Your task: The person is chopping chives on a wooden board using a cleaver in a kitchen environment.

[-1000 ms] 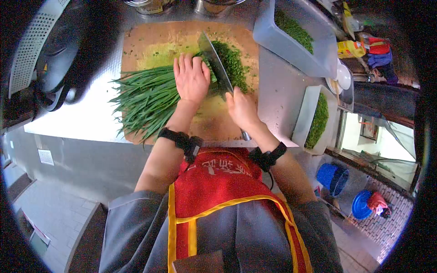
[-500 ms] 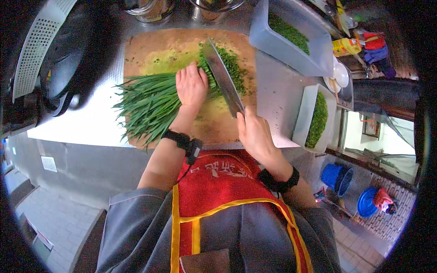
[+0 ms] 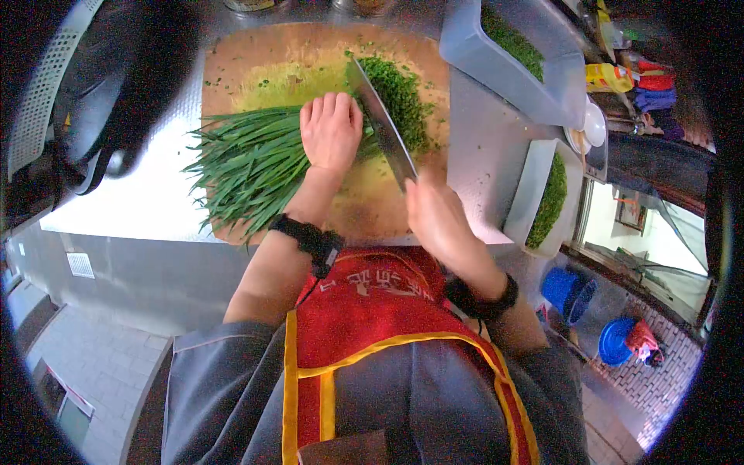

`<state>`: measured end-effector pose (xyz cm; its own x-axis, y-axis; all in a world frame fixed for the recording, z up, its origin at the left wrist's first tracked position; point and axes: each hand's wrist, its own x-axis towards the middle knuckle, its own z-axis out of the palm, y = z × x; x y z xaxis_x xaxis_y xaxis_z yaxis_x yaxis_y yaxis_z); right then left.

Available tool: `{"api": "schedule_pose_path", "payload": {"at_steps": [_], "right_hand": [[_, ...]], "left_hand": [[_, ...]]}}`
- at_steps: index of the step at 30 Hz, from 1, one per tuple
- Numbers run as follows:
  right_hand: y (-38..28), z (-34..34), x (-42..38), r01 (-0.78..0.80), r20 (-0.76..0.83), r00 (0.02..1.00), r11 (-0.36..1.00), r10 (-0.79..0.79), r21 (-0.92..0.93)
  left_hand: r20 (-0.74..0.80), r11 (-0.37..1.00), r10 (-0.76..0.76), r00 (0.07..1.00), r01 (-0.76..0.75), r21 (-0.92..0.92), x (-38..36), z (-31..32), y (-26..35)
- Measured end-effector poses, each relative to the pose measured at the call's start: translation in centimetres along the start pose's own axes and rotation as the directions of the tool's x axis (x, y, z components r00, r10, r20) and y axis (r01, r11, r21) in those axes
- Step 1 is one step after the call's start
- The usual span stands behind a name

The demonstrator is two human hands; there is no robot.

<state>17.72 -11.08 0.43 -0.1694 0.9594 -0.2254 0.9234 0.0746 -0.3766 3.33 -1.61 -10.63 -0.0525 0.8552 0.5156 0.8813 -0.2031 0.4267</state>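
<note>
My left hand [image 3: 332, 133] presses with curled fingers on a bundle of long green garlic chives [image 3: 252, 167]. The bundle lies across a round-cornered wooden cutting board [image 3: 271, 54], its loose ends fanned out to the left. In my right hand [image 3: 440, 217] is the handle of a cleaver [image 3: 381, 120]. Its long blade slants up and to the left, just right of my left fingers, over the cut end of the bundle. A heap of finely chopped chives [image 3: 397, 93] lies on the board on the blade's far right side. The blade's lower edge is hidden.
Beyond the board at the right stands a large pale bin [image 3: 519, 77] with chopped greens inside. A smaller white tub [image 3: 523, 186], also holding chopped greens, is near the counter's front edge. A dark pan [image 3: 101, 101] sits at far left. Blue buckets [image 3: 570, 294] are on the floor.
The camera view has shifted, so the board appears higher and slightly larger. My left fingers look more curled on the bundle. The cleaver stays beside them, in my right hand.
</note>
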Motion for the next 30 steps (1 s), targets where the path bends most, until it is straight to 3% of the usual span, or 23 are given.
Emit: {"api": "schedule_pose_path", "payload": {"at_steps": [2, 5, 9, 12, 15, 18, 21, 24, 27, 30], "right_hand": [[1.1, 3.9, 2.8, -0.047, 0.022, 0.999, 0.999, 0.047, -0.012], [0.5, 3.5, 2.9, -0.025, -0.096, 0.995, 0.99, 0.038, 0.138], [0.3, 1.3, 1.8, -0.089, -0.048, 0.994, 0.991, 0.094, 0.096], [-0.9, -1.3, -0.3, -0.075, -0.104, 0.991, 0.995, 0.082, 0.066], [-1.1, -1.7, -1.6, -0.082, -0.081, 0.993, 0.996, 0.085, 0.042], [-1.6, -2.2, -2.1, -0.12, 0.042, 0.992, 0.993, 0.119, 0.018], [-1.7, -1.9, -2.1, -0.105, 0.052, 0.993, 0.994, 0.104, 0.027], [-1.3, -0.7, -1.1, -0.021, -0.043, 0.999, 0.998, 0.019, -0.063], [0.4, 3.5, 3.4, -0.097, 0.023, 0.995, 0.995, 0.097, 0.031], [0.7, 3.6, 3.8, -0.121, 0.009, 0.993, 0.99, 0.121, 0.072]], "left_hand": [[0.016, 1.0, 0.01, 1.0, -0.01, 0.013, 0.1, 0.0, 0.1], [-0.026, 1.0, 0.013, 1.0, -0.013, -0.001, 0.2, 0.0, 0.0], [-0.016, 1.0, -0.019, 1.0, 0.019, -0.003, 0.0, 0.3, 0.0], [-0.01, 0.999, -0.046, 0.999, 0.046, 0.011, 0.0, 0.2, 0.1], [-0.072, 0.999, -0.039, 0.997, 0.038, -0.014, -0.1, 0.5, 0.1], [-0.023, 0.998, -0.068, 0.997, 0.068, -0.016, -0.2, 0.3, 0.1], [-0.04, 0.996, -0.087, 0.995, 0.085, -0.04, -0.1, 0.3, 0.2], [-0.001, 0.997, -0.071, 0.998, 0.071, -0.019, 0.0, 0.2, 0.1], [-0.002, 1.0, -0.024, 1.0, 0.024, -0.012, 0.0, 0.3, 0.0], [-0.021, 0.999, -0.045, 0.999, 0.045, -0.01, 0.0, 0.2, 0.1]]}}
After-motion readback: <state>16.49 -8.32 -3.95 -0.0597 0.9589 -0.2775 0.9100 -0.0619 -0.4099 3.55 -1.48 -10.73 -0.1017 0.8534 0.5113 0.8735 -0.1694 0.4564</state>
